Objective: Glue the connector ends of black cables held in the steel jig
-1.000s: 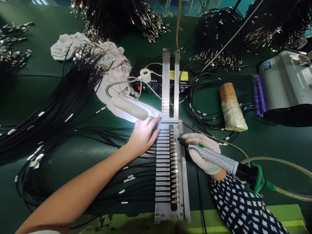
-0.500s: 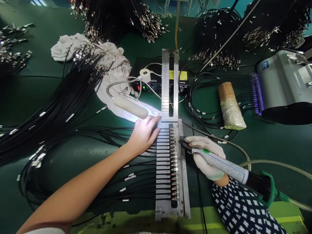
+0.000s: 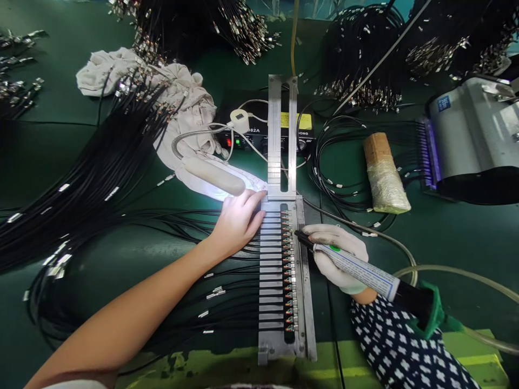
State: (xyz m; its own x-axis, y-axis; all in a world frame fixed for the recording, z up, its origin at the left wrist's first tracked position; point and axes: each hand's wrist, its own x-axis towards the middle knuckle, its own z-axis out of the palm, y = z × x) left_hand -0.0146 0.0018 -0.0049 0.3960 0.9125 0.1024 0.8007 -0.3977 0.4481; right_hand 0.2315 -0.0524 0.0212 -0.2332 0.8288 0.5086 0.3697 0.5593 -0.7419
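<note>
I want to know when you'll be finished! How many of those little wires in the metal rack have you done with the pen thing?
All slots of the metal rack already hold cable ends. The left hand presses on the upper cables; the gloved right hand has the dispenser pen in its grip, tip at about the fourth connector from the top. The rows below seem left to do, though I cannot see which are finished.

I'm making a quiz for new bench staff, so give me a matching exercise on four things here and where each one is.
Things:
1. left hand
2. dispensing syringe
3. white cloth
4. wrapped block

Places:
A. right of the metal fixture, among cable loops
B. flat on the fixture's upper clamp bars
C. under the black cables, far left
D. held in the gloved right hand

Pairs: 1-B, 2-D, 3-C, 4-A
</note>
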